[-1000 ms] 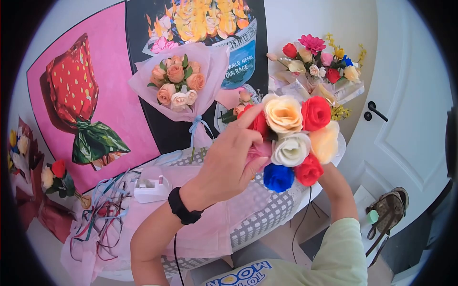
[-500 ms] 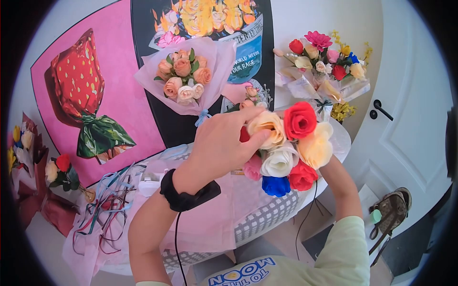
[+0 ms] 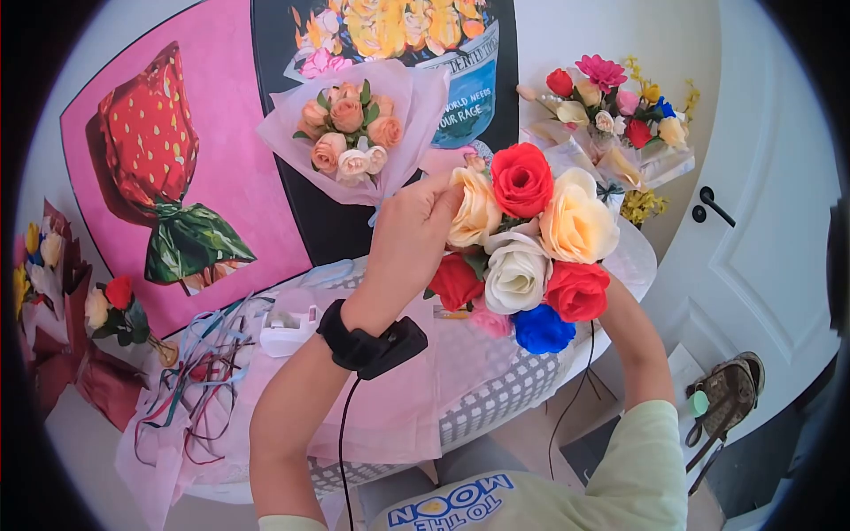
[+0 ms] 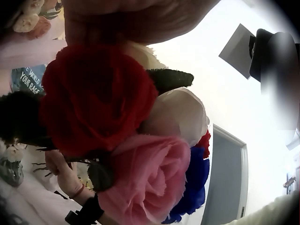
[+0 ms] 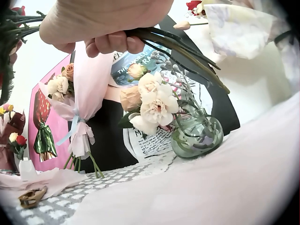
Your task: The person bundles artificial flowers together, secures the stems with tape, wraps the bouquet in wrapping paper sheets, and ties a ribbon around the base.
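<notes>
My left hand (image 3: 409, 237) pinches the left edge of a peach rose (image 3: 475, 209) in a bunch of red, peach, white, pink and blue roses. In the left wrist view that hand (image 4: 133, 21) lies above a red rose (image 4: 98, 101) and a pink rose (image 4: 150, 180). Curled round the green stems (image 5: 176, 46), my right hand (image 5: 105, 26) holds the bunch from below; the blooms hide it in the head view.
Pink wrapping (image 3: 390, 389), tangled ribbons (image 3: 190, 389) and a white dispenser (image 3: 288, 332) lie on the table. A wrapped peach bouquet (image 3: 350, 133) stands behind, a glass vase (image 5: 197, 136) near the stems, and another bouquet (image 3: 611, 124) at the back right.
The bunch has turned and its blooms have spread, with the peach rose now at the left. My left hand has shifted from the red rose at the side to the peach one.
</notes>
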### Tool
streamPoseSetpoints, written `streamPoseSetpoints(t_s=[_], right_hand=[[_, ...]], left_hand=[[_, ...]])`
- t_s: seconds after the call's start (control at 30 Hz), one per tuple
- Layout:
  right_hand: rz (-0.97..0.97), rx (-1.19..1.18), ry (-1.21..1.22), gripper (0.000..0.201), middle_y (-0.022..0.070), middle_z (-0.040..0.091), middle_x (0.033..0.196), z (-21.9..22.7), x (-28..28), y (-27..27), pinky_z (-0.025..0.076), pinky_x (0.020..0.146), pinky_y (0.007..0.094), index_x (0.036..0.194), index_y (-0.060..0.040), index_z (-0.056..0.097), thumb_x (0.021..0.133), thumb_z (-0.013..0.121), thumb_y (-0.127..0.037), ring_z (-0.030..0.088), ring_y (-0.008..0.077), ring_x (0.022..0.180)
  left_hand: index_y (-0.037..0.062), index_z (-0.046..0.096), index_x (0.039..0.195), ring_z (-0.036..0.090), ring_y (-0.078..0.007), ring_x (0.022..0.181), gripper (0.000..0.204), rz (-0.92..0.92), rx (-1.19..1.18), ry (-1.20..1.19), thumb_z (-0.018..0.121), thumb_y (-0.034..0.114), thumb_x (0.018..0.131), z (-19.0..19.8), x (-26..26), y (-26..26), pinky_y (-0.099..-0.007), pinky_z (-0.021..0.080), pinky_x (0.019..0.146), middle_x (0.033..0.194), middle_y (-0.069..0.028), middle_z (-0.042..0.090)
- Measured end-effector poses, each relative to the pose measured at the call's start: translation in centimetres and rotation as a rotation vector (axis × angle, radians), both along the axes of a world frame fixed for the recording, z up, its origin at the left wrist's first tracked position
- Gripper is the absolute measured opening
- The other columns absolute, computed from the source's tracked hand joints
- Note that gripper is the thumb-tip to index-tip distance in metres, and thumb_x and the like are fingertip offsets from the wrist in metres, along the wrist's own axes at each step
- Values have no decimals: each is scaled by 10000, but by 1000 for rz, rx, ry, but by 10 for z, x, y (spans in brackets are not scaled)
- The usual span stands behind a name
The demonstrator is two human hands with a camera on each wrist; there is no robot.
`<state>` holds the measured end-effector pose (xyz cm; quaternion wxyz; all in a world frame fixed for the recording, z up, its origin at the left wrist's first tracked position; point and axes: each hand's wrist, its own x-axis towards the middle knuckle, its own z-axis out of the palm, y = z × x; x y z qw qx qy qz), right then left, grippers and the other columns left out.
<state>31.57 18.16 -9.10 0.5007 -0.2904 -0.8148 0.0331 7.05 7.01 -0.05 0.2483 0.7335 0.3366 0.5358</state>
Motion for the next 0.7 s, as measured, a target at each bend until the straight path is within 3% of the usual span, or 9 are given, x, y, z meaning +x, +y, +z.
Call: streamPoseSetpoints(t_s=[0.13, 0.2, 0.23, 0.3, 0.33, 0.4, 0.5, 0.6, 0.7], right_hand=[[-6, -11, -1, 234, 175, 566, 813, 7, 2, 11, 443, 669, 361, 917, -47, 560, 698, 563, -128, 551, 341, 779], [-15, -9, 2, 233, 175, 566, 811, 14, -4, 18, 443, 668, 361, 916, -48, 561, 697, 563, -129, 552, 341, 778], [-20, -7, 4, 233, 175, 566, 810, 17, -4, 19, 444, 668, 361, 915, -48, 561, 697, 564, -129, 552, 341, 777], [-24, -1, 5, 233, 175, 566, 809, -7, 10, -25, 444, 667, 361, 914, -48, 562, 696, 564, -130, 552, 341, 776], [-23, 1, 4, 233, 174, 566, 808, 29, -7, 28, 444, 666, 361, 914, -48, 562, 696, 564, -130, 552, 341, 775], [-21, 5, 0, 232, 174, 566, 806, 34, -4, 32, 444, 665, 362, 913, -49, 562, 695, 565, -131, 552, 341, 773], [-21, 7, -5, 232, 174, 566, 804, 19, 5, 14, 444, 664, 362, 911, -49, 563, 694, 566, -132, 552, 341, 771], [-20, 13, -12, 231, 174, 566, 801, 10, 4, 4, 444, 662, 362, 909, -50, 563, 693, 566, -133, 553, 341, 769], [-24, 21, -17, 231, 174, 567, 799, 5, 4, -1, 444, 661, 362, 907, -50, 564, 692, 567, -135, 553, 341, 767]], left_hand=[[17, 557, 970, 539, -103, 611, 245, -93, -31, -114, 431, 202, 869, -5, -3, 13, -258, 420, 574, 664, -58, 563], [45, 524, 1062, 532, -119, 802, 282, -99, -25, -46, 449, 213, 848, 1, -6, 9, -262, 420, 696, 914, -98, 559], [45, 524, 1062, 532, -119, 802, 282, -103, -22, -44, 449, 213, 848, 1, -5, 10, -262, 420, 696, 914, -98, 559], [65, 509, 1092, 448, -189, 1026, 325, -257, 272, -244, 491, 204, 799, 2, -2, 11, -314, 365, 845, 1153, -138, 436], [65, 509, 1092, 448, -189, 1026, 325, -257, 275, -243, 491, 204, 799, 4, -6, 10, -314, 365, 845, 1153, -138, 436], [77, 481, 1155, 274, -235, 1224, 423, -299, 488, 135, 509, 196, 751, 14, -15, 1, -372, 212, 995, 1321, -141, 281], [70, 529, 1072, 306, -249, 1211, 359, -152, 544, 330, 511, 141, 721, 14, -17, -5, -384, 230, 984, 1291, -144, 325], [41, 549, 954, 397, -318, 1083, 276, -61, 580, 328, 562, 92, 683, 10, -18, -2, -386, 316, 902, 1216, -177, 389], [43, 556, 903, 404, -338, 1063, 221, -114, 481, 257, 553, 84, 686, 7, -20, 2, -401, 309, 901, 1183, -174, 416]])
